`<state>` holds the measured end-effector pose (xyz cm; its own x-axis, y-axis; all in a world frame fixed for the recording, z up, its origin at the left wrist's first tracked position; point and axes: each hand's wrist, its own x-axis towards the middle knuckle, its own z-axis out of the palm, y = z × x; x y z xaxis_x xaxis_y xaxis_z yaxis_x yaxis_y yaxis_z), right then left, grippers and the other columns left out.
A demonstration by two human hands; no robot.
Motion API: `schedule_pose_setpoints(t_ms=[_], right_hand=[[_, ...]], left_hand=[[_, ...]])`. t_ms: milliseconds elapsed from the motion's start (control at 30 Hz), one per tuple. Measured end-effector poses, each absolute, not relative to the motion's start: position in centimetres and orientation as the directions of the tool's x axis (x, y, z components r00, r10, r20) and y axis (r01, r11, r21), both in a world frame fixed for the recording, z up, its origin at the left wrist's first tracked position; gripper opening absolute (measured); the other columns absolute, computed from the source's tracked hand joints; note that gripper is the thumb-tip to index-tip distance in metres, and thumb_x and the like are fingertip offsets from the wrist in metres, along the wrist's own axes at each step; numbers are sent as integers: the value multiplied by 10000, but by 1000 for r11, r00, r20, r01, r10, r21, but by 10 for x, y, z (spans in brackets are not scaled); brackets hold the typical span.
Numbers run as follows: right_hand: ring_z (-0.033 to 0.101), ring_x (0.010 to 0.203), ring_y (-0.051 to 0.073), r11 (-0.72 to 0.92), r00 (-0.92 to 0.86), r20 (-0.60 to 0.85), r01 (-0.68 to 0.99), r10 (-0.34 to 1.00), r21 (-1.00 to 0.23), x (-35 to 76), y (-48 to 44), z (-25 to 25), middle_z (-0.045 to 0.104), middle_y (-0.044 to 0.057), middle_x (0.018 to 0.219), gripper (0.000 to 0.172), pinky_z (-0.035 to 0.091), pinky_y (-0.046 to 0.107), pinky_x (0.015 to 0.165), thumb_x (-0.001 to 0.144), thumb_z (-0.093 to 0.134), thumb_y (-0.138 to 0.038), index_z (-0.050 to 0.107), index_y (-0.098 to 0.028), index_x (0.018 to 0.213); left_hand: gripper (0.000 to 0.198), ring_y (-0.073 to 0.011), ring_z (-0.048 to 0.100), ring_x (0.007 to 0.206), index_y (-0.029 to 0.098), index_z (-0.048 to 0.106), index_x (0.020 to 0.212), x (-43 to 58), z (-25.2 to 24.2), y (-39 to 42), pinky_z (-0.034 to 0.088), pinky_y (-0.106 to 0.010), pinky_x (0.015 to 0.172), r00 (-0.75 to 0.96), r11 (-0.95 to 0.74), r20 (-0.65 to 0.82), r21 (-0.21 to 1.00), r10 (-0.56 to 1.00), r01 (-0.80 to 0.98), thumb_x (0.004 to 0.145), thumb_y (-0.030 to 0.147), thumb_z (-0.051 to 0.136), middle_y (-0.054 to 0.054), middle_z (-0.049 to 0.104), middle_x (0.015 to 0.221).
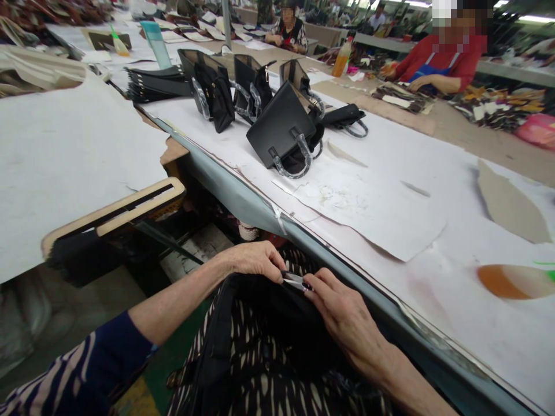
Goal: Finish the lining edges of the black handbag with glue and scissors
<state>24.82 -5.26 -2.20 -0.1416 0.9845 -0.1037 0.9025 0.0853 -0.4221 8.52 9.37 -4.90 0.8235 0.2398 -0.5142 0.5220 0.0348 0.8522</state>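
Observation:
Black fabric [277, 300], which looks like part of a bag, lies over my lap. My left hand [258, 260] is closed, its thumb and fingers pinching the upper edge of this fabric. My right hand [342, 306] is closed around small metal scissors [295, 279], possibly thread snips, whose blades point left toward my left fingertips. The blades lie right at the fabric edge; whether they touch it or a thread is too small to tell. Just past my hands is the table edge.
On the white-covered table [390, 214] stand several black handbags [284, 127] with wrapped handles. An orange-liquid bottle [511, 281] is at right. Black strips [156, 84] are stacked behind. A slotted wooden arm [117, 216] juts out at left. Two co-workers [446, 63] sit across.

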Motion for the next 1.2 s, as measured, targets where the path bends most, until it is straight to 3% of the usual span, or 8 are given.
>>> schedule_pose_setpoints(t_ms=[467, 700, 933, 1200], right_hand=[[511, 673, 108, -13, -74, -125, 813, 989, -582, 251, -59, -26, 497, 8, 793, 272, 423, 235, 627, 917, 296, -291, 558, -218, 903], [495, 616, 106, -16, -40, -112, 891, 993, -454, 247, -62, -25, 489, 11, 780, 289, 412, 223, 572, 915, 285, -313, 555, -215, 888], [496, 662, 131, 114, -145, -87, 950, 986, -291, 247, -54, -23, 491, 23, 777, 266, 378, 246, 570, 914, 287, -277, 540, -210, 869], [483, 662, 118, 63, -137, -148, 905, 980, -421, 250, -51, -24, 476, 26, 806, 311, 404, 240, 611, 925, 242, -304, 534, -207, 879]], left_hand=[[227, -99, 435, 571, 173, 707, 787, 88, -54, 96, 303, -191, 511, 849, -38, -487, 863, 204, 504, 612, 278, 609, 50, 549, 595], [209, -92, 421, 575, 158, 703, 767, 90, -49, 92, 286, -186, 505, 861, -44, -461, 876, 215, 480, 613, 242, 589, 55, 515, 588], [192, -87, 394, 542, 156, 694, 739, 89, -42, 91, 255, -199, 485, 854, -52, -465, 871, 233, 488, 614, 235, 572, 59, 489, 560], [196, -81, 351, 525, 155, 690, 741, 89, -46, 92, 228, -205, 469, 862, -62, -455, 876, 224, 479, 610, 243, 573, 66, 437, 526]])
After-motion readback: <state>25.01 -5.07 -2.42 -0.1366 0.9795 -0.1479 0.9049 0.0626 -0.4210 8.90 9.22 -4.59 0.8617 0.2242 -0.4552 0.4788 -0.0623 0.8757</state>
